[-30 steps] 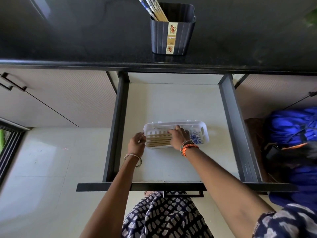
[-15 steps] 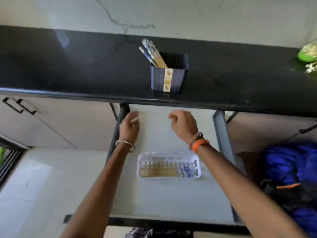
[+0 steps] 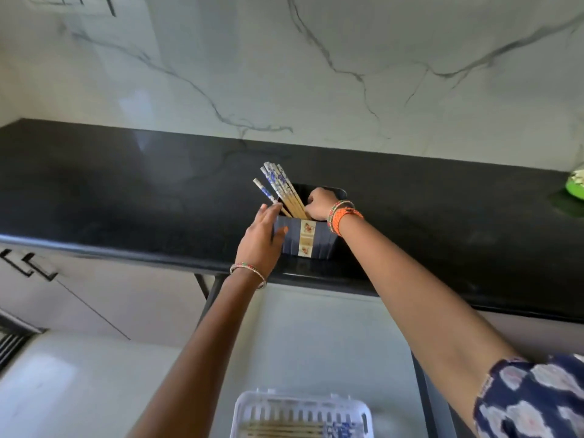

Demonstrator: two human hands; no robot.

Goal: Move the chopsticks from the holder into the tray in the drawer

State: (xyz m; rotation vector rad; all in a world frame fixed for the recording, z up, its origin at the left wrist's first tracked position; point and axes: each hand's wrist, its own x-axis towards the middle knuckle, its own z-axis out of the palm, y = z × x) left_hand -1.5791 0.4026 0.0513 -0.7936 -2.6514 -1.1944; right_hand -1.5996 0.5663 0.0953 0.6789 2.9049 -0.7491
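Several wooden chopsticks [image 3: 281,191] with blue-and-white tops lean left in a dark ribbed holder [image 3: 319,245] on the black counter [image 3: 126,191]. My left hand [image 3: 262,245] grips the holder's left side, thumb on its front. My right hand [image 3: 319,207] reaches into the holder from the right, fingers curled around the chopsticks' lower part. The white slotted tray [image 3: 303,406] lies in the open drawer [image 3: 316,336] at the bottom edge, with more chopsticks [image 3: 284,429] lying flat in it.
A marble wall rises behind the counter. A green object [image 3: 575,188] sits at the counter's far right. Closed cabinet doors with black handles [image 3: 28,263] are at the left below the counter. The drawer's dark right rail [image 3: 423,390] runs beside the tray.
Both hands have risen from the tray in the drawer to the holder on the counter. The left now grips the holder and the right has gone in at the chopsticks. The view tilted up.
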